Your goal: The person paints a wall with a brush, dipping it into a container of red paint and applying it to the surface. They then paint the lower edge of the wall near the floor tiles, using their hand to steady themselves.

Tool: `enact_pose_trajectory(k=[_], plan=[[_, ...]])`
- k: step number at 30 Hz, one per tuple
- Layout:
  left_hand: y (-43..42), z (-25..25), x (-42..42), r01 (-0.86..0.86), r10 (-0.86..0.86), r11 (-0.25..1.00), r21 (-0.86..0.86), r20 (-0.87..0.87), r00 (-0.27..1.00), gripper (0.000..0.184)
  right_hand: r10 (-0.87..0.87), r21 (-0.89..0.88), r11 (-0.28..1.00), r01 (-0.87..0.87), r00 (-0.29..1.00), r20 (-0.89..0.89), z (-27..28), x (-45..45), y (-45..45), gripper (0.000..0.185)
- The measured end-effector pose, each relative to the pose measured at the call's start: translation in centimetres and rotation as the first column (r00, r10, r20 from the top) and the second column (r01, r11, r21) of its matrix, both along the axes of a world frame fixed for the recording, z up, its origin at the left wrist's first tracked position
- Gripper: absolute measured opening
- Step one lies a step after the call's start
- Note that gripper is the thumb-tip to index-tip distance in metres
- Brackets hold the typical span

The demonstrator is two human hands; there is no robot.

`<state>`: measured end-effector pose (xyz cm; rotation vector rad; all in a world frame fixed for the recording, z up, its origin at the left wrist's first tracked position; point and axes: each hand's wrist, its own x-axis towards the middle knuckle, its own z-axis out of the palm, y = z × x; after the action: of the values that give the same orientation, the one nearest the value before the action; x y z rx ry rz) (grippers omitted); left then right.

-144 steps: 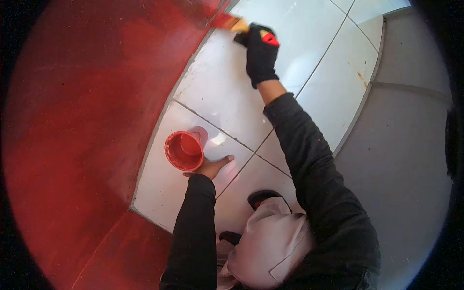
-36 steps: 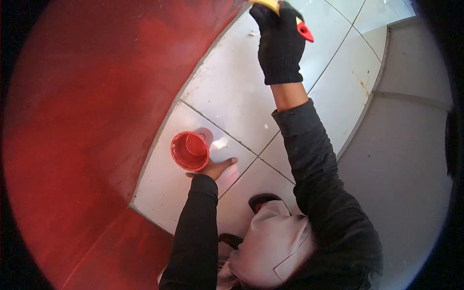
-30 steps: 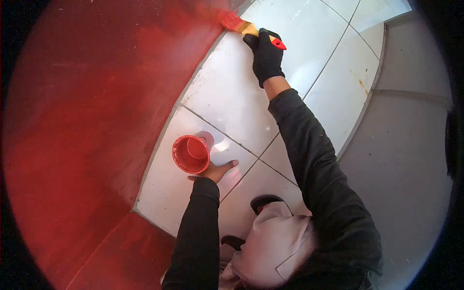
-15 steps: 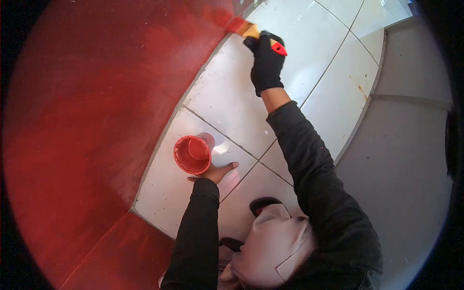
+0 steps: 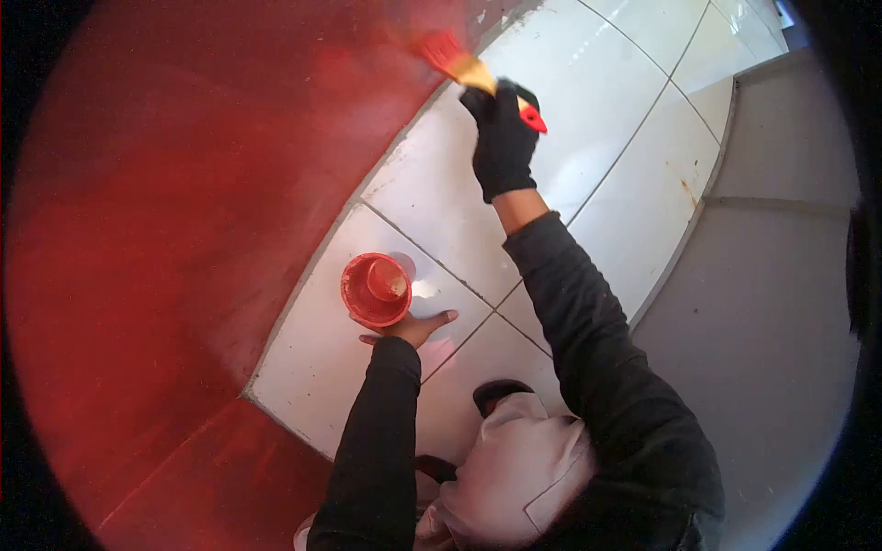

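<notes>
My right hand (image 5: 505, 138), in a black glove, grips a paintbrush (image 5: 473, 73) with a yellowish middle and a red handle end. Its red-coated bristles are over the red-painted surface (image 5: 184, 230), just past the edge of the white tiles; contact is hard to judge. My bare left hand (image 5: 415, 329) is at the near side of a red plastic cup (image 5: 354, 289) and holds it, thumb stretched out to the right. Some of its fingers are hidden by the cup. Inside the cup are red paint and a rounded red lump with a pale patch.
White tiles (image 5: 441, 202) with dark joints run between the red surface and a grey panel (image 5: 763, 303) on the right. A thin grey border follows the red edge. My knee in light trousers (image 5: 514, 459) and a dark shoe (image 5: 501, 393) are at the bottom.
The brush has swung: its bristles now point further up and left over the red surface. The view has shifted slightly. A pale patch now shows inside the cup.
</notes>
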<state>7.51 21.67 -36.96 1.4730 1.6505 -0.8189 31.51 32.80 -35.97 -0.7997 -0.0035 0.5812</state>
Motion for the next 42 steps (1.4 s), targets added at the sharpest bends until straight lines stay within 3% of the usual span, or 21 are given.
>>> enact_pose_trajectory(k=[2,4,5,6,7,8,10,12,13,14,15,16,18,19,22,24,26,27,29,33,42], plan=[[-0.3,-0.6,-0.3,-0.003,0.002,1.0,-0.015,-0.033,0.999,0.141,0.005,-0.147,0.989,0.006,0.997,0.073,-0.2,-0.1,-0.8,0.014],[-0.3,-0.8,-0.3,-0.014,0.013,1.0,-0.025,-0.048,0.999,0.141,-0.007,-0.059,0.998,0.007,1.0,0.008,0.5,-0.5,-0.3,0.015],[-0.3,-0.9,-0.2,-0.02,0.018,0.999,-0.039,-0.063,0.998,0.142,-0.02,-0.098,0.994,0.052,0.953,0.302,1.7,-0.4,0.1,0.017],[-0.4,-1.0,-0.3,-0.023,0.021,0.999,-0.041,-0.059,0.998,0.142,-0.016,-0.123,0.987,0.105,0.821,0.57,3.0,-0.3,0.5,0.018],[-0.5,-1.1,-0.3,-0.03,0.028,0.999,-0.026,-0.066,0.997,0.142,-0.011,-0.021,0.999,0.027,0.83,0.558,5.5,-0.1,0.7,0.022],[-0.6,-1.2,-0.3,-0.037,0.036,0.999,-0.006,-0.067,0.997,0.141,0.13,-0.253,0.847,0.467,0.28,0.951,8.1,0.6,0.1,0.023],[-0.6,-1.2,-0.3,-0.049,0.049,0.999,0.0,-0.056,0.997,0.141,0.009,-0.036,0.823,0.567,0.049,0.999,12.5,0.5,-1.0,0.028],[-0.7,-1.0,-0.2,-0.065,0.065,0.998,0.015,-0.042,0.997,0.14,-0.157,0.071,0.879,0.472,0.145,0.977,12.0,1.7,-1.3,0.026],[-1.0,-0.9,-0.1,-0.075,0.079,0.994,0.08,-0.047,0.996,0.14,-0.071,-0.044,0.846,0.532,0.193,0.979,12.0,1.3,-2.2,0.029],[-1.1,-0.8,-0.1,-0.089,0.097,0.985,0.145,-0.051,0.994,0.139,-0.016,-0.174,0.919,0.353,0.476,0.879,11.3,0.6,-2.7,0.034],[-1.1,-0.8,-0.1,-0.109,0.116,0.982,0.154,-0.041,0.992,0.139,-0.057,-0.059,0.992,0.113,0.809,0.585,9.4,0.3,-3.2,0.026],[-1.1,-0.9,-0.1,-0.119,0.128,0.98,0.159,-0.048,0.991,0.14,0.047,0.143,0.987,-0.073,0.982,0.18,7.8,0.1,-3.6,0.019],[-1.3,-0.7,-0.1,-0.163,0.173,0.975,0.148,-0.055,0.983,0.142,0.205,-0.149,0.975,-0.167,0.933,0.295,7.5,-1.8,-6.0,0.02],[-1.2,0.2,0.1,-0.161,0.169,0.974,0.162,-0.042,0.985,0.144,0.298,-0.2,0.95,-0.24,0.89,0.346,8.2,-2.7,-7.3,0.02],[-1.0,0.7,0.2,-0.187,0.193,0.963,0.196,-0.012,0.981,0.147,0.626,-0.447,0.776,-0.445,0.63,0.459,11.3,-4.9,-10.1,0.014],[-1.2,0.5,-0.1,-0.224,0.23,0.952,0.207,-0.005,0.973,0.149,0.791,-0.671,0.612,-0.42,0.353,0.5,13.9,-6.5,-11.1,0.014],[-1.2,0.2,-0.4,-0.199,0.204,0.952,0.234,0.003,0.979,0.152,0.764,-0.692,0.623,-0.366,0.094,0.638,14.3,-8.0,-11.2,0.014],[-1.2,0.1,-0.4,-0.203,0.208,0.951,0.234,0.003,0.978,0.154,0.772,-0.697,0.606,-0.383,0.074,0.631,14.6,-8.7,-11.0,0.014],[-0.9,0.4,-0.6,-0.215,0.217,0.954,0.207,0.01,0.976,0.153,0.729,-0.724,0.604,-0.333,-0.137,0.671,14.8,-9.9,-10.3,0.013],[-0.9,0.6,-0.7,-0.233,0.228,0.952,0.199,0.047,0.973,0.153,0.738,-0.784,0.568,-0.25,-0.266,0.62,13.8,-11.3,-9.0,0.016],[-0.6,1.2,-0.7,-0.248,0.245,0.953,0.174,0.04,0.969,0.15,0.763,-0.83,0.512,-0.22,-0.328,0.557,11.7,-12.2,-8.2,0.016]])
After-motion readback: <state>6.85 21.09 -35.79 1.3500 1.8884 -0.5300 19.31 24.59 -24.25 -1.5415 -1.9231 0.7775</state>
